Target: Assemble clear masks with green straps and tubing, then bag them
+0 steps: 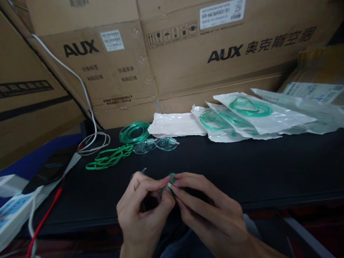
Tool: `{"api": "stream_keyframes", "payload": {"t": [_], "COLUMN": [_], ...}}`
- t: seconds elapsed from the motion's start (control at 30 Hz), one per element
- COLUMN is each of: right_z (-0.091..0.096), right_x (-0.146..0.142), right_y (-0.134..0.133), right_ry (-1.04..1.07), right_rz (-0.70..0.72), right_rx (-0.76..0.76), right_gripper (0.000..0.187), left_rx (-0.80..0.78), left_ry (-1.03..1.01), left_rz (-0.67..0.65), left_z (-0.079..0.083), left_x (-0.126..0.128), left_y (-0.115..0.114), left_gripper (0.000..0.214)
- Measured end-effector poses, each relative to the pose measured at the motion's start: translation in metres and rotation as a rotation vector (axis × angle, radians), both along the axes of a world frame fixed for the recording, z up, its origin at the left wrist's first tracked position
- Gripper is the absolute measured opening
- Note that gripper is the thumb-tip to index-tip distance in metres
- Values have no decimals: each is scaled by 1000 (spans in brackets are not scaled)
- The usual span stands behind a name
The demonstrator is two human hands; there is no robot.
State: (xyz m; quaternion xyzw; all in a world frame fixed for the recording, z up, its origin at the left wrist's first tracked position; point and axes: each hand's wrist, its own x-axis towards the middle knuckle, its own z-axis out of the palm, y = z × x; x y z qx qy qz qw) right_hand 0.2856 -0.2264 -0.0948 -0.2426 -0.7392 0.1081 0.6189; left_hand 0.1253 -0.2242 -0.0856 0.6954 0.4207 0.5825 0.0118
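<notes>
My left hand [146, 208] and my right hand [211, 208] meet at the front of the black table, fingertips closed in a pinch. Between them is a small green piece [172, 176] with a whitish part, mostly covered by the fingers. A clear plastic edge [143, 171], which looks like part of an oxygen mask, shows behind the left hand; most of it is hidden. Farther back lie two clear oxygen masks [166, 143] with pale green connectors. Beside them are green elastic straps [110, 157] and a coil of green tubing [134, 132].
White packets [177, 124] lie at the back, with several pouches of green tubing [249, 107] to their right. Large cardboard boxes [182, 68] wall off the rear. A white cable [83, 86], a dark phone-like slab [51, 166] and a red cord [45, 218] are on the left.
</notes>
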Motion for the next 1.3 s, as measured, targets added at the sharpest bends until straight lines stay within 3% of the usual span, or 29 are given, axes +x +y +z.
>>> {"api": "stream_keyframes", "payload": {"t": [0.27, 0.4, 0.53, 0.67, 0.73, 0.93, 1.03, 1.1, 1.23, 1.3], "right_z": [4, 5, 8, 11, 13, 17, 18, 18, 15, 12], "right_x": [1, 2, 7, 12, 12, 12, 12, 12, 10, 7], "right_y": [-1, 1, 8, 15, 17, 18, 17, 16, 10, 8], "right_ry": [-43, -13, 32, 29, 31, 144, 166, 92, -154, -178], "right_rz": [-34, -27, -1, 179, 268, 511, 526, 443, 158, 45], "right_rx": [-53, 0, -209, -517, -600, -670, -712, -650, -279, -139], "right_gripper": [34, 37, 36, 61, 58, 52, 50, 50, 54, 53], "left_rx": [-53, -40, 74, 190, 211, 152, 112, 110, 156, 166], "left_ry": [14, 86, 171, 235, 237, 223, 212, 233, 290, 292], "left_rz": [-30, -2, 40, 17, 10, 31, 44, 39, -16, -35], "left_z": [14, 17, 14, 12, 12, 11, 10, 9, 5, 4], "left_x": [-1, 1, -1, -4, -5, -5, -7, -7, -6, -4], "left_y": [0, -1, 0, -1, -1, 1, 3, 4, 4, 3], "left_gripper": [19, 23, 32, 32, 30, 34, 36, 35, 29, 27]}}
